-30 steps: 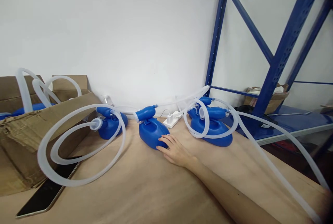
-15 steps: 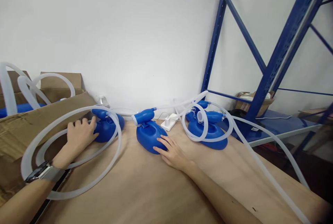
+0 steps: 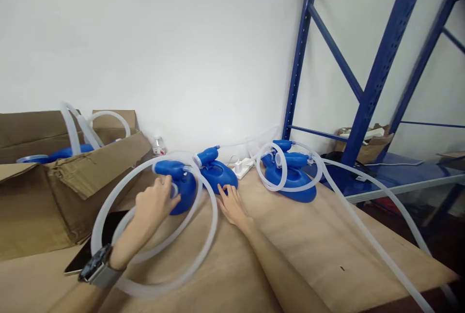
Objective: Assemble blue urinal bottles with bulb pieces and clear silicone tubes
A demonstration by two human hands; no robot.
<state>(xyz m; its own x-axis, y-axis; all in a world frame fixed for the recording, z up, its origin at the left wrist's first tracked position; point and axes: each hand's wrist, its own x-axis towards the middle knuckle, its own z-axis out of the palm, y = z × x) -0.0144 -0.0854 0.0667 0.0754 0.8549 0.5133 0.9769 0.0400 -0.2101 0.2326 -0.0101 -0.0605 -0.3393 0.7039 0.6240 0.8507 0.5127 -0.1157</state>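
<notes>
Left of centre in the frame, with left hand (image 3: 154,201) curled at the blue bottle (image 3: 187,192) partly behind a looping hose (image 3: 215,211), seemingly to steady it; cannot tell whether pinching or merely touching. At mid-frame, with right hand (image 3: 232,206) loosely spread against the second blue bottle (image 3: 225,176), likely to keep it from sliding.
</notes>
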